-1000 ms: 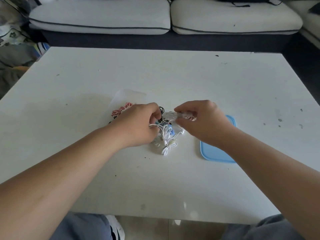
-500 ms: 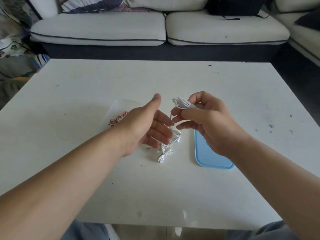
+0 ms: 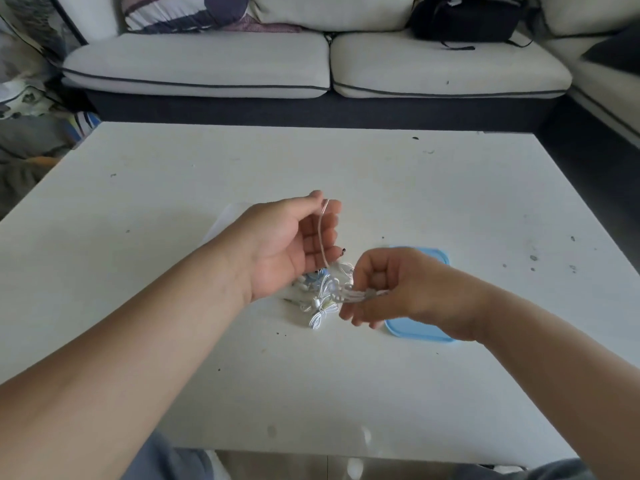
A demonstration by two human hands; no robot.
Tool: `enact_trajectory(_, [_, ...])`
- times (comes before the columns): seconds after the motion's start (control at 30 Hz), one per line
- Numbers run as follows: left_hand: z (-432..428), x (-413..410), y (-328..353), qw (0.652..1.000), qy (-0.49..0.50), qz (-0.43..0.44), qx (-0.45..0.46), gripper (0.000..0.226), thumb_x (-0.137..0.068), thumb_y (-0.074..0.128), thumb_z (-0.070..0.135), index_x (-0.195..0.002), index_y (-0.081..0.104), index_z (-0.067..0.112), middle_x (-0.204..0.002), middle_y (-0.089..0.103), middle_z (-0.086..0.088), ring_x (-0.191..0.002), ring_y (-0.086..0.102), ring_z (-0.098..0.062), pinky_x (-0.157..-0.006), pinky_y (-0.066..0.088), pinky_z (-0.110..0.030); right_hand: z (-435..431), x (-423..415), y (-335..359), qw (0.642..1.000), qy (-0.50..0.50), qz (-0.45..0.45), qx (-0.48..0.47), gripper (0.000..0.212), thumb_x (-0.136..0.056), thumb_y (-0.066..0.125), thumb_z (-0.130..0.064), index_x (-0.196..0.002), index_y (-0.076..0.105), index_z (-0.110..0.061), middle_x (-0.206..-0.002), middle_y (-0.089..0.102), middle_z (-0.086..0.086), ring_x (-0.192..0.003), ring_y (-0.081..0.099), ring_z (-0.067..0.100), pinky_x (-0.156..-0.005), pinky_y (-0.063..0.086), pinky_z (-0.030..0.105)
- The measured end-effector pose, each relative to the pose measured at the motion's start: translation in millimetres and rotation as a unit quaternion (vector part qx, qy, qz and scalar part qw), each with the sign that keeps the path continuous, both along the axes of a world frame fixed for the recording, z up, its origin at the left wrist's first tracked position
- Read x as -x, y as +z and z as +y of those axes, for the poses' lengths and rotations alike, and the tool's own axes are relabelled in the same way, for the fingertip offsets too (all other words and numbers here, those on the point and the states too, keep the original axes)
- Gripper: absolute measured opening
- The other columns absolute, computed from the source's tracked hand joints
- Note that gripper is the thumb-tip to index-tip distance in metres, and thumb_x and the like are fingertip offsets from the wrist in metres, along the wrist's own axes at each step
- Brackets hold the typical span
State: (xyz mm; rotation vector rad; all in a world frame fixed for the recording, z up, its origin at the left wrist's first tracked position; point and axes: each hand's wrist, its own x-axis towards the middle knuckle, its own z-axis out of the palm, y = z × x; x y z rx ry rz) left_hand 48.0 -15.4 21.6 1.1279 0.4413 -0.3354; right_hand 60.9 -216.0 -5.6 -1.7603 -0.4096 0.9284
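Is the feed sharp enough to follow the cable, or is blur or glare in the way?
Head view: the right hand and its cable bundle are smeared by motion; the strand at the left hand is thin and faint; light is soft, with only small glare spots near the table front edge; the wide lens bows the sofa.
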Motion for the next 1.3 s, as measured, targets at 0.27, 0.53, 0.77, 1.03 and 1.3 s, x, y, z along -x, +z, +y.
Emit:
enact_trajectory(0.27, [2, 2, -9, 0.989, -0.081, -0.03, -0.121, 0.017, -0.105, 0.055, 0.019, -0.108, 0.068, 0.009, -0.064, 0.043, 0.003, -0.05, 0.032, -0.011, -0.048, 0.024, -0.025, 4, -8, -8, 0.995, -0.101, 0.006, -0.006, 0.025, -0.088, 0.078, -0.015, -0.109, 0.068, -0.007, -0.105, 0.077, 0.007, -0.103, 0.073, 0.026, -0.1, 0.054, 0.042])
enact_trajectory(0.53, [-3, 7, -11, 0.972, -0.192, -0.056, -0.123, 0.016, -0.103, 0.058, 0.017, -0.095, 0.069, 0.009, -0.074, 0.056, -0.004, -0.054, 0.041, -0.012, -0.053, 0.027, -0.029, -2, -21, -4, 0.944, -0.193, 0.125, -0.235, 0.031, -0.102, 0.048, 0.002, -0.13, 0.059, 0.0, -0.106, 0.07, 0.02, -0.106, 0.07, 0.037, -0.099, 0.056, 0.048])
enact_trajectory(0.77, [-8, 8, -13, 0.977, -0.145, -0.052, -0.15, 0.025, -0.099, 0.065, 0.033, -0.096, 0.07, 0.009, -0.08, 0.064, -0.009, -0.06, 0.057, -0.019, -0.057, 0.046, -0.031, -5, -23, -7, 0.944, -0.214, 0.082, -0.238, 0.029, -0.088, 0.063, 0.003, -0.116, 0.066, 0.009, -0.097, 0.072, 0.02, -0.085, 0.072, 0.025, -0.077, 0.06, 0.03])
enact_trajectory(1.03, [-10, 9, -20, 0.971, -0.083, -0.115, -0.191, 0.013, -0.096, 0.07, 0.01, -0.108, 0.073, 0.007, -0.09, 0.075, -0.018, -0.072, 0.075, -0.025, -0.062, 0.059, -0.028, -4, -20, -3, 0.952, -0.234, 0.052, -0.193, 0.024, -0.084, 0.071, 0.01, -0.106, 0.068, 0.004, -0.091, 0.074, 0.021, -0.076, 0.072, 0.028, -0.075, 0.061, 0.032])
enact_trajectory(1.3, [-10, 9, -22, 0.964, -0.089, -0.116, -0.222, 0.011, -0.095, 0.072, 0.01, -0.1, 0.071, 0.001, -0.086, 0.076, -0.022, -0.07, 0.075, -0.026, -0.064, 0.06, -0.03, 0, -19, -5, 0.936, -0.26, 0.114, -0.206, 0.031, -0.072, 0.076, 0.005, -0.102, 0.071, 0.01, -0.096, 0.071, 0.023, -0.086, 0.072, 0.03, -0.084, 0.062, 0.032])
